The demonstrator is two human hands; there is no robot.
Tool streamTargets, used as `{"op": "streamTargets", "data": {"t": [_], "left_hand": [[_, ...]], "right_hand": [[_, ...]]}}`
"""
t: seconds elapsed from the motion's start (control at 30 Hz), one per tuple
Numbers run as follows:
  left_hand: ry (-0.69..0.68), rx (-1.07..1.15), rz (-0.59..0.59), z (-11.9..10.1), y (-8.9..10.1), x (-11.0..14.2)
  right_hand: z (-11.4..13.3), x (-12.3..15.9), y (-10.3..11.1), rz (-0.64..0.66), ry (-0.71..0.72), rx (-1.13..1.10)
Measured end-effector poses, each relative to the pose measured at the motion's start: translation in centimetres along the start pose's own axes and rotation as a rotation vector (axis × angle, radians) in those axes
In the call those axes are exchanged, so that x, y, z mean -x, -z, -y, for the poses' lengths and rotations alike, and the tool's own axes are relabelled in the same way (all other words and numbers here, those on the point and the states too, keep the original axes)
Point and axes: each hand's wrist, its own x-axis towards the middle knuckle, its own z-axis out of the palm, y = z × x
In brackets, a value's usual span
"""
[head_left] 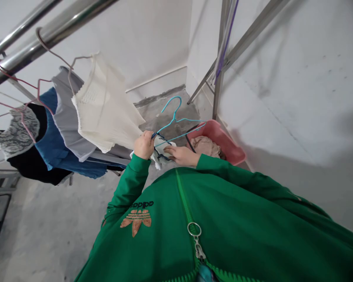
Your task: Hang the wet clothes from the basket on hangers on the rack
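My left hand (144, 145) is closed around one end of a light-blue clothes hanger (174, 116), together with a dark-blue edge of cloth. The hanger's hook points up and away from me. Below it hangs a white garment with dark-blue trim (164, 148), partly hidden by my hands. My right hand (181, 155) lies against this garment, its fingers reaching left and bent onto the cloth near the trim. The far arm of the hanger passes over a pink basket (233, 145).
Cream, grey, blue and black clothes hang at left from a metal rail (61, 29); the cream top (106, 105) is nearest my left hand. The basket holds beige cloth (206, 145). Metal rack legs (219, 90) stand by the white wall at right.
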Motion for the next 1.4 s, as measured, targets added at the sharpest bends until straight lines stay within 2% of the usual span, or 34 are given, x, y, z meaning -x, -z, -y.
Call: {"op": "streamTargets", "data": {"t": [0.1, 0.17, 0.23, 0.3, 0.4, 0.5, 0.57, 0.7, 0.87, 1.03, 1.2, 1.3, 1.4], "left_hand": [[-0.025, -0.027, -0.031, 0.0, 1.0, 0.5], [-0.015, -0.053, -0.060, 0.4, 1.7, 0.9], [0.005, -0.084, -0.097, 1.2, 2.4, 1.3], [0.019, -0.108, -0.133, 2.2, 2.9, 1.8], [0.016, -0.098, -0.175, 3.2, 3.1, 2.2], [-0.016, -0.057, -0.187, 3.1, 3.1, 2.4], [-0.048, -0.027, -0.181, 2.6, 3.2, 2.5], [-0.111, 0.001, -0.183, 1.8, 3.5, 2.9], [-0.122, -0.017, -0.170, 2.1, 3.8, 3.7], [-0.084, -0.058, -0.145, 4.0, 3.9, 4.4], [-0.019, -0.227, -0.195, 5.9, 3.7, 5.2], [0.066, -0.349, -0.228, 6.1, 3.4, 5.4], [0.127, -0.396, -0.256, 5.9, 3.0, 5.2]], "right_hand": [[-0.9, -1.3, -1.8, 0.266, -0.235, 0.096], [-2.1, -1.0, -2.1, 0.323, -0.367, 0.146], [-3.6, 0.0, -1.6, 0.313, -0.416, 0.166], [-4.7, 1.1, -0.8, 0.279, -0.398, 0.163], [-5.2, 1.4, -0.2, 0.227, -0.258, 0.105], [-4.4, -0.3, -1.0, 0.205, -0.081, 0.047], [-4.0, -1.7, -2.1, 0.241, -0.026, 0.064], [-4.3, -3.0, -4.0, 0.353, -0.059, 0.200], [-6.3, -1.9, -4.5, 0.339, -0.126, 0.254], [-8.6, -0.2, -2.8, 0.280, -0.246, 0.276], [-10.3, 1.4, 0.0, 0.166, -0.297, 0.286], [-10.6, 1.9, 0.9, 0.123, -0.282, 0.282], [-10.5, 2.1, 0.9, 0.096, -0.278, 0.274]]}}
